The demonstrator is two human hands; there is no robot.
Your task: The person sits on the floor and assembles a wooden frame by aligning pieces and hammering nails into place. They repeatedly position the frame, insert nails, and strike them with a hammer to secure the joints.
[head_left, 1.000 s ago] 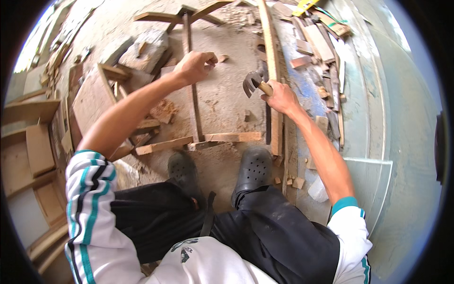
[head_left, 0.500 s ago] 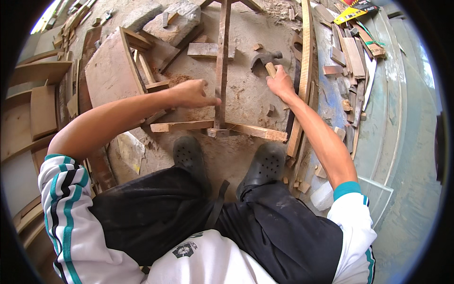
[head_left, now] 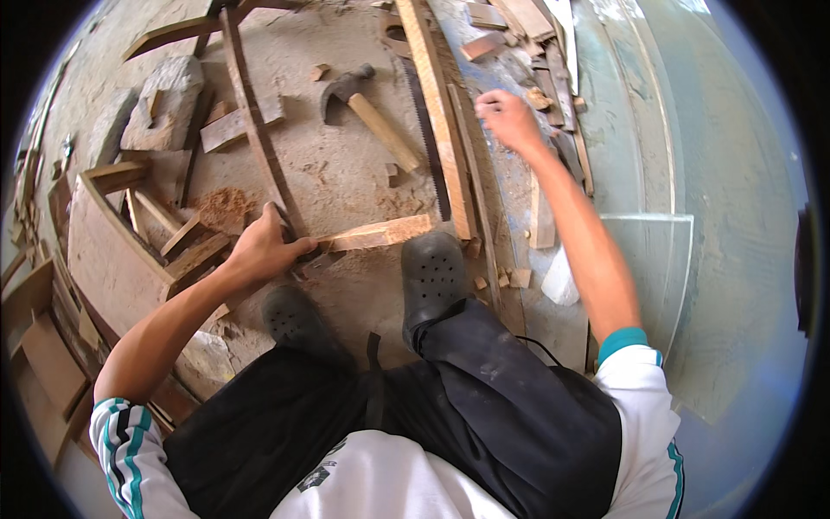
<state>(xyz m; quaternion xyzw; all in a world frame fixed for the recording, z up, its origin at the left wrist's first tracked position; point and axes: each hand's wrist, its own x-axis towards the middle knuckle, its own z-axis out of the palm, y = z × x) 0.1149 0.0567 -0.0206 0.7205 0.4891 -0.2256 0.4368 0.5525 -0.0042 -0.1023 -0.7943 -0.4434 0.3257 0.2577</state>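
Note:
My left hand (head_left: 266, 244) is closed around the near end of a long wooden bar (head_left: 251, 117), where it joins a short crosspiece (head_left: 376, 233). The bar runs away from me to a dark angled wooden piece (head_left: 177, 36) at the far end. My right hand (head_left: 510, 123) hangs over the strip of floor by the wood scraps on the right. Its fingers look curled but are smeared, so what they hold, if anything, is unclear. A claw hammer (head_left: 385, 131) with a wooden handle lies on the floor between my hands, touched by neither.
A handsaw (head_left: 425, 143) lies alongside a long pale wooden strip (head_left: 439, 112). Glass sheets (head_left: 644, 285) cover the right side. Stones (head_left: 164, 99), a wooden box-like piece (head_left: 112, 242) and sawdust (head_left: 226, 209) are at left. My dark clogs (head_left: 434, 277) stand close to the crosspiece.
My right hand has let go of the hammer, which now lies on the floor, and has moved right. My left hand, earlier beside the bar, now grips its near end. The view has turned.

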